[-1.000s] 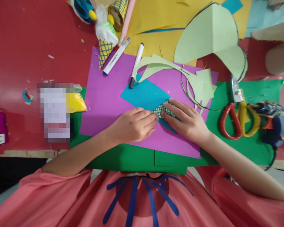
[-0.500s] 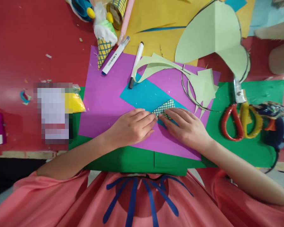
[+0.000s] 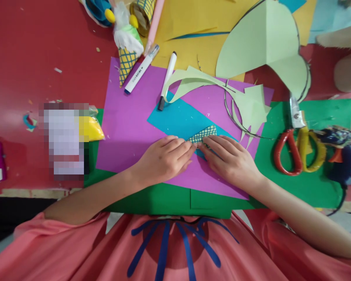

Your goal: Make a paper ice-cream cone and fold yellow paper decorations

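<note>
A small piece of paper with a blue grid drawn over pale yellow-green (image 3: 204,134) lies on a turquoise paper sheet (image 3: 179,119), which sits on a larger purple sheet (image 3: 128,125) over green paper (image 3: 316,187) on a red table (image 3: 32,47). The gridded piece is narrow and slanted, its far end free and its near end under the fingertips. The left hand (image 3: 160,160) and the right hand (image 3: 231,160) meet at that near end, fingers bent and pressing down on the paper; whether either pinches it or only pins it flat cannot be told. Beyond lie two white marker pens (image 3: 140,70), one bearing small print too tiny to read, a paper cone with the same grid pattern (image 3: 125,64), and pale green offcuts (image 3: 251,105). Scissors with red and yellow handles (image 3: 298,150) rest on the green paper to the right. A blurred patch to the left hides any label there.
</note>
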Demonstrator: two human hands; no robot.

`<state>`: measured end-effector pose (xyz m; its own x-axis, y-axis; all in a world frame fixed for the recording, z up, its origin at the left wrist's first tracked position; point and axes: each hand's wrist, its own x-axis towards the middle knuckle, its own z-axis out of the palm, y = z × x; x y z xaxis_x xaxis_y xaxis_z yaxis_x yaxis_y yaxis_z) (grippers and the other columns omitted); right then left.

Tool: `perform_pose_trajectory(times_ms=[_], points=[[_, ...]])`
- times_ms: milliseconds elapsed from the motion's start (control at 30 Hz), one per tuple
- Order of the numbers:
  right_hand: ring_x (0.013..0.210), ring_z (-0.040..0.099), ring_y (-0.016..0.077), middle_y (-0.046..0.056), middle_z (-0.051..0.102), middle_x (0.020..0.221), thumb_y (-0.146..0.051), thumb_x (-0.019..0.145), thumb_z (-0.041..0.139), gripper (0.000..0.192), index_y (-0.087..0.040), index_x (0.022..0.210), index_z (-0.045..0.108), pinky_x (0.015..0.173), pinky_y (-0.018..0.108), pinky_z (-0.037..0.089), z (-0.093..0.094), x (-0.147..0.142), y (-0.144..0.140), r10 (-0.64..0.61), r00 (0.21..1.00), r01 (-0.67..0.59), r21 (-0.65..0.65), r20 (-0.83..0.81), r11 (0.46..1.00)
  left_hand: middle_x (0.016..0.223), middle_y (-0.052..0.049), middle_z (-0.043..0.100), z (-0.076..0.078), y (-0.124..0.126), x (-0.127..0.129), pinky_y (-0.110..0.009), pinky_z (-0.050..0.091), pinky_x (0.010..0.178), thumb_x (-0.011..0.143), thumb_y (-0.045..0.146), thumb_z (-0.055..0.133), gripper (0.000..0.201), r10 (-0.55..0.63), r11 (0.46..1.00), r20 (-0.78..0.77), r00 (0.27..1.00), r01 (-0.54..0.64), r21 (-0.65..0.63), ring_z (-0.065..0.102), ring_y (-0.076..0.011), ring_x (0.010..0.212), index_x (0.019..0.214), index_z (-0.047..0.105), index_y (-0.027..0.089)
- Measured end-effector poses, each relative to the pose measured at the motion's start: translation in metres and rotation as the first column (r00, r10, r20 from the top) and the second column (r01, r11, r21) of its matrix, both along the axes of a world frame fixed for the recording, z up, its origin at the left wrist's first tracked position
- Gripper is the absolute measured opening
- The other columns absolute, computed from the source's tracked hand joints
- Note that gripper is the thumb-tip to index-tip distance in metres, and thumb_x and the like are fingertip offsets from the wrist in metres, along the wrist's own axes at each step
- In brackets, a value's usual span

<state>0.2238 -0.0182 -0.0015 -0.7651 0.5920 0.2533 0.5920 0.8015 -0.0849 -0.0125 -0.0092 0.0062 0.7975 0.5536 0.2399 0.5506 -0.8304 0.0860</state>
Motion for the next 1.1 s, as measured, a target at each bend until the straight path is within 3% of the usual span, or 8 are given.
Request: perform_pose_trajectory(times_ms=[267, 400, 667, 800, 1100], points=[[0.114, 0.064, 0.0257, 0.012, 0.069, 0.125, -0.017, 0.093, 0.055, 0.034, -0.011, 0.126, 0.061, 0.097, 0.041, 0.054, 0.000, 0.000, -0.003, -0.025, 0.999, 0.024, -0.052, -0.021, 0.998, 0.110, -0.011, 0.070, 0.000, -0.003, 0.001, -0.037, 0.049, 0.092, 0.092, 0.021, 0.054, 0.028, 0.026, 0.996, 0.024, 0.999, -0.024, -0.090, 0.063, -0.0221, 0.101, 0.115, 0.065, 0.010], [0.109, 0.065, 0.0249, 0.011, 0.072, 0.118, -0.016, 0.093, 0.055, 0.035, -0.013, 0.127, 0.061, 0.097, 0.042, 0.054, 0.001, -0.005, -0.004, -0.054, 0.998, 0.054, -0.001, 0.025, 0.999, 0.111, -0.012, 0.070, 0.001, -0.005, -0.001, -0.036, 0.051, 0.090, 0.093, 0.023, 0.054, 0.029, 0.057, 0.998, -0.003, 0.998, -0.057, -0.042, 0.063, -0.0217, 0.100, 0.116, 0.065, 0.011], [0.112, 0.063, 0.0263, 0.012, 0.069, 0.123, -0.015, 0.092, 0.055, 0.036, -0.010, 0.128, 0.060, 0.098, 0.042, 0.051, 0.003, -0.009, -0.009, -0.062, 0.995, 0.061, 0.013, 0.080, 0.998, 0.119, -0.011, 0.071, 0.008, -0.015, -0.015, -0.036, 0.050, 0.096, 0.091, 0.024, 0.057, 0.029, 0.013, 0.999, 0.050, 0.999, -0.011, -0.034, 0.065, -0.0215, 0.107, 0.114, 0.066, 0.009], [0.112, 0.062, 0.0270, 0.013, 0.069, 0.122, -0.016, 0.091, 0.056, 0.036, -0.009, 0.126, 0.061, 0.098, 0.043, 0.051, 0.003, -0.010, -0.009, -0.068, 0.994, 0.067, 0.020, 0.081, 0.998, 0.129, -0.008, 0.066, 0.004, -0.023, -0.010, -0.034, 0.047, 0.101, 0.094, 0.023, 0.052, 0.034, -0.026, 0.999, -0.030, 0.999, 0.025, -0.030, 0.061, -0.0198, 0.118, 0.124, 0.061, 0.011], [0.115, 0.061, 0.0269, 0.013, 0.068, 0.123, -0.017, 0.092, 0.056, 0.034, -0.008, 0.124, 0.061, 0.101, 0.042, 0.049, 0.005, -0.011, -0.011, -0.067, 0.992, 0.067, 0.011, 0.108, 0.998, 0.132, -0.007, 0.064, -0.001, -0.029, -0.008, -0.034, 0.048, 0.093, 0.095, 0.023, 0.051, 0.033, -0.008, 1.000, -0.083, 0.997, 0.007, -0.006, 0.061, -0.0196, 0.119, 0.124, 0.061, 0.012]])
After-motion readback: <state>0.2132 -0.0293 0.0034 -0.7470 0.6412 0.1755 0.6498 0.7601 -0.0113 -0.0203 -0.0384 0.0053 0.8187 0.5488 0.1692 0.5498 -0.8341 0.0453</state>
